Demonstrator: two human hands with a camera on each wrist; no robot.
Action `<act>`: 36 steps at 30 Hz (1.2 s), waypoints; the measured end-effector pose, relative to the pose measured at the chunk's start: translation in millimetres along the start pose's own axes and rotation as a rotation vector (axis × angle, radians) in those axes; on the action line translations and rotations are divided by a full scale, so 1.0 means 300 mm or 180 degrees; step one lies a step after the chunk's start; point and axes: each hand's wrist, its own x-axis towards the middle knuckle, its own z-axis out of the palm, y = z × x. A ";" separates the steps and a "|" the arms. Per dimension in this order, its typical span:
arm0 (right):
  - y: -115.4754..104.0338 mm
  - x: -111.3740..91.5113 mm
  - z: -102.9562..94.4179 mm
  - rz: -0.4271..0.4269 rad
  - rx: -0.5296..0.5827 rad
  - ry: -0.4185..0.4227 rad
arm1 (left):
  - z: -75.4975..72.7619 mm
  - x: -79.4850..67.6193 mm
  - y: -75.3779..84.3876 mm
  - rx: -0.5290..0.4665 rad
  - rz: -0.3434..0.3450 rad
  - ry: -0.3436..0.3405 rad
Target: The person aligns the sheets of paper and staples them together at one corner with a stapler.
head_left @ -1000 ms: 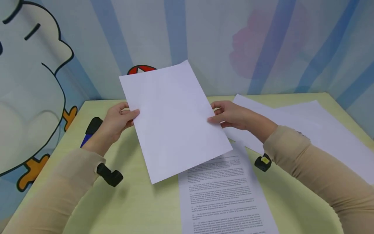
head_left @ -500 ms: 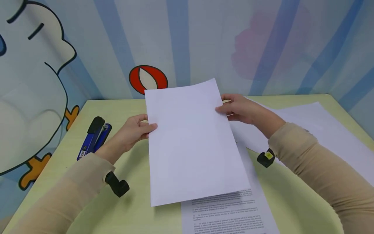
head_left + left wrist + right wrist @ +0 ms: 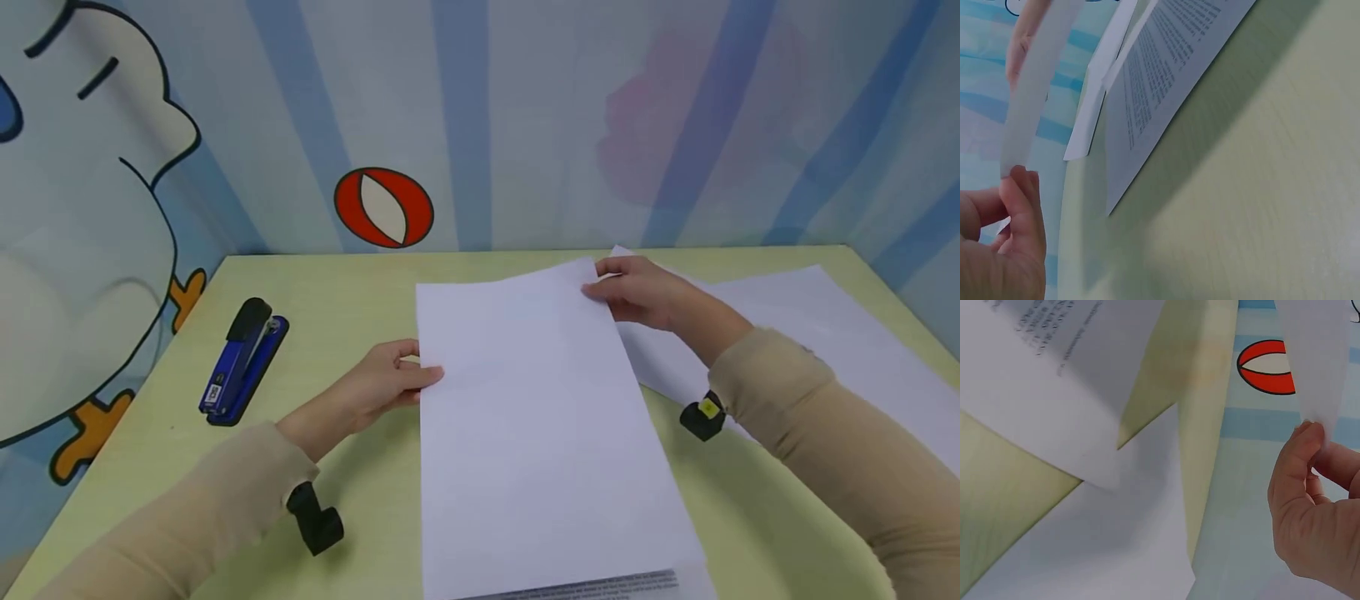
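Observation:
A sheet of white paper (image 3: 525,417), blank on its upper face, is held between both hands above the table. My left hand (image 3: 382,379) pinches its left edge, thumb on top. Near the top right corner, my right hand (image 3: 637,292) pinches the other edge. Beneath it lies a printed sheet (image 3: 600,590), mostly covered in the head view; the left wrist view shows its lines of text (image 3: 1166,62). In both wrist views the held sheet stands clear of the table, seen nearly edge-on.
A blue and black stapler (image 3: 243,362) lies on the pale yellow table (image 3: 322,283) at the left. More white sheets (image 3: 787,325) overlap at the right. Behind the table rises a wall (image 3: 525,125) with painted stripes and a red and white ball (image 3: 384,208).
Both hands have brought the blank sheet down and to the right, straightening it over the printed sheet. The stapler, partly hidden by the left arm before, now shows fully.

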 end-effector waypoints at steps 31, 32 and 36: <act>0.224 -0.081 -0.027 0.0106 -0.0066 -0.0584 | 0.056 0.095 -0.030 0.0823 0.0338 0.0052; 0.230 -0.084 -0.029 0.0106 -0.0065 -0.0610 | 0.058 0.098 -0.035 0.0870 0.0340 0.0053; 0.244 -0.094 -0.033 0.0112 -0.0142 -0.0630 | 0.067 0.099 -0.045 0.1050 0.0308 0.0095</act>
